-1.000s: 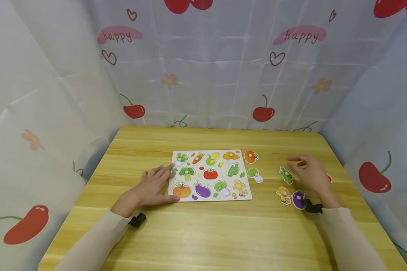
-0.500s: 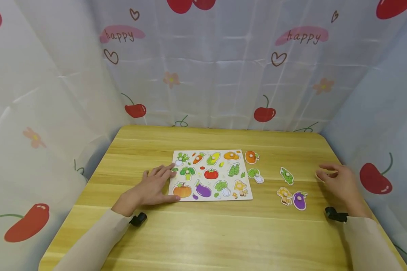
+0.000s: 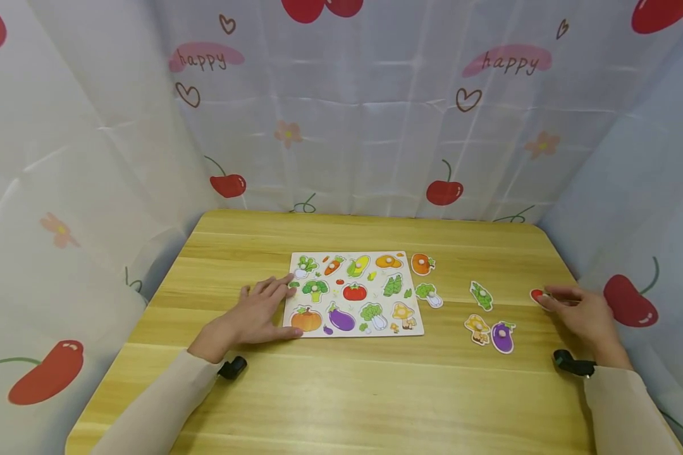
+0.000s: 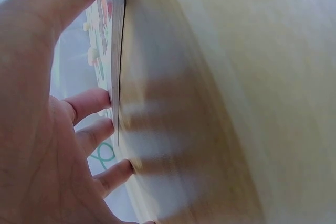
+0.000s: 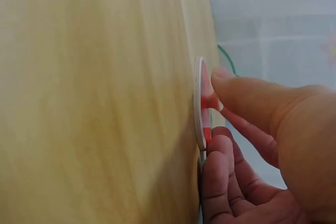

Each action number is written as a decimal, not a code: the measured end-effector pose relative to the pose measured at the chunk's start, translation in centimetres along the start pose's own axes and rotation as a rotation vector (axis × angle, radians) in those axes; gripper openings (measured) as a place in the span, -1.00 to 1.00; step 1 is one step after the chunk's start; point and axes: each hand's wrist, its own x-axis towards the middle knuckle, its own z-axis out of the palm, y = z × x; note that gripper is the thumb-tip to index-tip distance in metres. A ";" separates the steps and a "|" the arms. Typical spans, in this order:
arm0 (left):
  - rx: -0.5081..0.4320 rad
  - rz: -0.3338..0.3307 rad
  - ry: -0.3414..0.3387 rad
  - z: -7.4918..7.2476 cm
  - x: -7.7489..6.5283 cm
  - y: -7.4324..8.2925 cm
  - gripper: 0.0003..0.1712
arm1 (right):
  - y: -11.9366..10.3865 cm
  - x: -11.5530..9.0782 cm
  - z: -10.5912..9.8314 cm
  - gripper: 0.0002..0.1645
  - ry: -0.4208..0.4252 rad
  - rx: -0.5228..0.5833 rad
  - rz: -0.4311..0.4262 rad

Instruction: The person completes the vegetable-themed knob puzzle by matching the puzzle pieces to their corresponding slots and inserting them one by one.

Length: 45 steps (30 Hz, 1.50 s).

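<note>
A wooden vegetable puzzle board (image 3: 346, 316) lies on the table. My left hand (image 3: 249, 315) rests along its left edge, fingers spread, thumb at the front corner; in the left wrist view the fingertips (image 4: 97, 98) touch the board's side (image 4: 118, 51). At the table's right side, my right hand (image 3: 586, 315) pinches the small knob of a red puzzle piece (image 3: 537, 295), seemingly a tomato, mostly covered by the fingers. In the right wrist view the red piece (image 5: 199, 103) stands edge-on beside the thumb and curled fingers (image 5: 215, 177); whether it is lifted I cannot tell.
Between board and right hand lie loose pieces: a pumpkin (image 3: 422, 264), a bok choy (image 3: 429, 295), a green pea-pod-like piece (image 3: 480, 296), a mushroom (image 3: 477, 329) and an eggplant (image 3: 503, 337). Printed curtains (image 3: 347, 145) enclose the wooden table (image 3: 341, 392).
My right hand has moved right, past the loose pieces, and lowered onto the red piece, now pinching its knob. The left hand has stayed on the board's edge.
</note>
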 end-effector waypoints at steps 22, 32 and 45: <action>0.003 0.007 -0.014 0.0 0.0 -0.1 0.21 | -1.4 -0.2 0.7 -0.39 0.038 -0.036 0.054; 0.003 0.009 -0.013 -0.2 0.0 0.1 0.21 | -3.7 0.0 1.4 -0.45 0.047 -0.051 -0.083; 0.006 0.003 -0.009 -0.3 0.0 0.2 0.20 | -9.4 -0.3 3.5 -0.62 0.036 0.023 -0.236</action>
